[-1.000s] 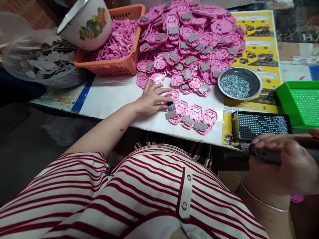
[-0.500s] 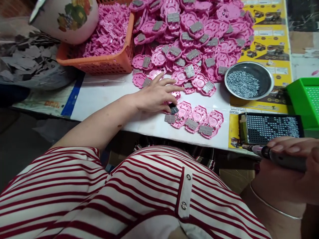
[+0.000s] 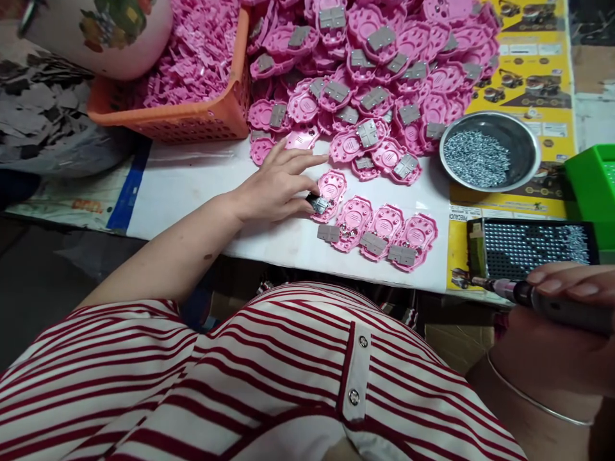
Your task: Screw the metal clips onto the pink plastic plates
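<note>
My left hand (image 3: 278,186) rests on the white table (image 3: 192,186), its thumb and fingertips pinched on a small grey plate (image 3: 318,203) at the edge of a pink plastic part (image 3: 333,189); the other fingers are stretched out. Three more pink parts (image 3: 384,232) with grey plates lie in a row to the right. My right hand (image 3: 562,339) is closed around an electric screwdriver (image 3: 533,301), held off the table's near edge, tip pointing left.
A large heap of pink parts (image 3: 379,70) fills the back. An orange basket (image 3: 192,118) of small pink pieces and a white pot (image 3: 100,32) stand left. A steel bowl of screws (image 3: 490,157), a black screw tray (image 3: 533,246) and a green tray (image 3: 593,186) stand right.
My left hand drew a pink part out of the heap's edge toward the row and closed its fingertips on the grey plate. The view tilted downward; the right hand stayed in place.
</note>
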A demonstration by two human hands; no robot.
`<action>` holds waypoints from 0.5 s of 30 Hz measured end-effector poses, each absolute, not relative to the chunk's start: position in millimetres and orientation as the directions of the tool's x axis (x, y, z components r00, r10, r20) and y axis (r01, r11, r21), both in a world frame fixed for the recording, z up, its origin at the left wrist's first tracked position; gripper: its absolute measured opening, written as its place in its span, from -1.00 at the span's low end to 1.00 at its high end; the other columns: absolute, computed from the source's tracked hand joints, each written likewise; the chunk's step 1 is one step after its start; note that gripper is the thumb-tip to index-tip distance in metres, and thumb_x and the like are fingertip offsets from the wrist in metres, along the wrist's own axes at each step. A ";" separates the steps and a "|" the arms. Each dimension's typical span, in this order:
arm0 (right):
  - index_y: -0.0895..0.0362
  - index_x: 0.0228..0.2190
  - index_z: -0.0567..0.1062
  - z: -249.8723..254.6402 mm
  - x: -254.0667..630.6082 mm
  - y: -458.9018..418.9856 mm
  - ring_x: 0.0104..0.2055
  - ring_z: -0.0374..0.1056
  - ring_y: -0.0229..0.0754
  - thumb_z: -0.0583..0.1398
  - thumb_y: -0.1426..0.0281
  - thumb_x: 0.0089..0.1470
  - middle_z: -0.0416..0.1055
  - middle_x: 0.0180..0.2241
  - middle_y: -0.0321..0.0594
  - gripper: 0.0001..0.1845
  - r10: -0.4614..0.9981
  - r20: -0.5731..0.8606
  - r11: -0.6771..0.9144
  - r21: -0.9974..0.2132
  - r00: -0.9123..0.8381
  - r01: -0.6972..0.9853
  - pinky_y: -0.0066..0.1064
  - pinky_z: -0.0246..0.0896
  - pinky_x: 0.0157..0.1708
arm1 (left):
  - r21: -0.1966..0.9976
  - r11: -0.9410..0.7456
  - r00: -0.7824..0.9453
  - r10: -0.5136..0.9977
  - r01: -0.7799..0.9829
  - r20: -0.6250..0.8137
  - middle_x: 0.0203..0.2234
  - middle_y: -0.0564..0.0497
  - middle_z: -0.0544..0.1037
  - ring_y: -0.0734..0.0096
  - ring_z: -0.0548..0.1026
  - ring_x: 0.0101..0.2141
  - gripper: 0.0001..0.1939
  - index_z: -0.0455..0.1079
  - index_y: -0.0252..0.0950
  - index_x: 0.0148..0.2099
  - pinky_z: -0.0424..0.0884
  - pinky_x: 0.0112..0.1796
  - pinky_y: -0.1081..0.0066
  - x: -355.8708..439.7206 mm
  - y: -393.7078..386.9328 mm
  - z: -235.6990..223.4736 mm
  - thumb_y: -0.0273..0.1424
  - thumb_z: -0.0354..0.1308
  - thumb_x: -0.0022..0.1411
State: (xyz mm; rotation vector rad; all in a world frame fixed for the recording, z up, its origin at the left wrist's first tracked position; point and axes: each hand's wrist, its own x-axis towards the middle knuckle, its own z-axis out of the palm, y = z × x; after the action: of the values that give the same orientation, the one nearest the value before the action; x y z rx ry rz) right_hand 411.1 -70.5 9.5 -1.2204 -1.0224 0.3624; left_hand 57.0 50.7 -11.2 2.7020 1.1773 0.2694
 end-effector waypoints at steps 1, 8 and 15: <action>0.05 -0.70 0.29 8.4 408.4 -69.1 -0.63 0.06 -0.26 0.21 0.11 -0.15 0.09 -0.68 -0.37 -0.66 0.705 0.468 0.389 -0.883 0.532 0.262 -0.19 0.06 -0.48 | 0.240 -0.663 0.661 0.744 0.710 0.097 0.32 0.07 0.24 0.01 0.16 0.29 -0.76 0.53 -0.08 -0.07 -0.10 0.31 -0.13 56.8 50.0 -11.1 -0.19 0.27 0.23; 0.07 -0.64 0.31 5.5 419.3 -71.9 -0.58 0.15 -0.25 0.25 0.13 -0.12 0.19 -0.63 -0.34 -0.66 0.788 0.504 0.399 -0.855 0.354 0.330 -0.19 0.15 -0.42 | 0.283 -0.665 0.666 0.738 0.691 0.108 0.31 -0.01 0.25 0.01 0.17 0.29 -0.75 0.53 -0.13 -0.07 -0.18 0.32 -0.14 66.8 51.0 -10.8 -0.18 0.25 0.24; 0.04 -0.68 0.27 6.0 419.3 -71.5 -0.64 0.08 -0.29 0.22 0.11 -0.14 0.08 -0.68 -0.39 -0.65 0.729 0.517 0.427 -0.856 0.449 0.291 -0.21 0.09 -0.50 | 0.301 -0.660 0.656 0.743 0.688 0.129 0.34 -0.03 0.21 -0.03 0.13 0.31 -0.56 0.48 -0.11 0.05 -0.17 0.32 -0.14 62.6 46.3 -7.4 -0.01 0.22 0.22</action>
State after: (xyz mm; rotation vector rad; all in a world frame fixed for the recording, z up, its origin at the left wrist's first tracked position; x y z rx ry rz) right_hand 419.3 -71.5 6.0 -1.1454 -1.1208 0.3602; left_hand 62.6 46.3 -7.4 2.6484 1.1625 0.3560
